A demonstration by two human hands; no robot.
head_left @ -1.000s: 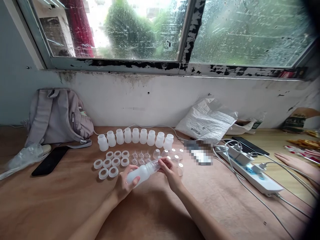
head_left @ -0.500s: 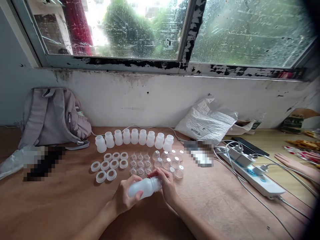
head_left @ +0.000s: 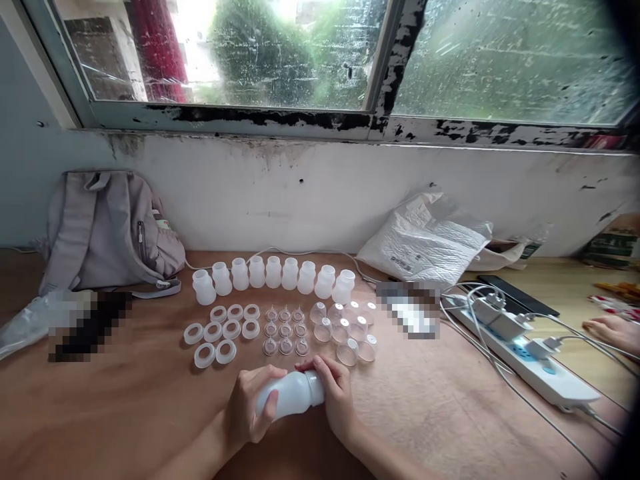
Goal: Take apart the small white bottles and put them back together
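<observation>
A frosted, translucent white baby bottle [head_left: 289, 395] is held almost sideways. Its neck end points right.

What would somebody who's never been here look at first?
Probably the milky bottle, tilted between the person's left hand and right hand, low in the middle of the picture. Farther back, nine more bottles stand in a curved row, with neat groups of whitish rings and clear domes in front of them. Next might come the big greyish backpack by the wall, at the far left.
</observation>
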